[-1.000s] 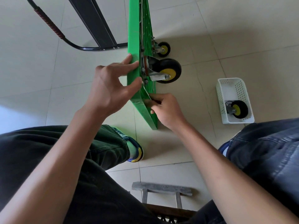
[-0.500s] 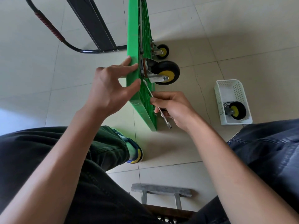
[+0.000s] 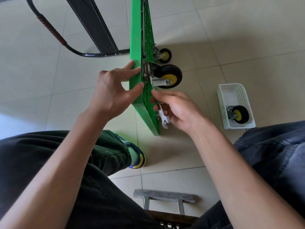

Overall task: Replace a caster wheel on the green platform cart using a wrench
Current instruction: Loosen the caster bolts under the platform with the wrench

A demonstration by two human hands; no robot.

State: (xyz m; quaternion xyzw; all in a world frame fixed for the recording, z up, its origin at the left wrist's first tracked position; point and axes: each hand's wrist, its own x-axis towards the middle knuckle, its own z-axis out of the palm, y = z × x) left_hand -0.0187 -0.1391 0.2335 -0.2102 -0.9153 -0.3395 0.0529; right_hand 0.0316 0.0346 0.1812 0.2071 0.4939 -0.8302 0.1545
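Note:
The green platform cart stands on its edge on the tiled floor, underside facing right. A black caster wheel with a yellow hub sits in a metal bracket on that underside, and a smaller caster shows farther back. My left hand holds the cart's near edge, fingers on the top face and thumb at the rim. My right hand grips a silver wrench, its open jaw end poking out below the fingers and its upper end at the caster's mounting plate, just under the bracket.
A white perforated basket on the floor to the right holds a loose black and yellow caster wheel. The cart's black handle lies folded at the upper left. A small stool and my knees fill the foreground.
My right hand has drawn the wrench from behind the cart's lower edge and raised it toward the caster's mounting plate. My left hand keeps its hold on the cart.

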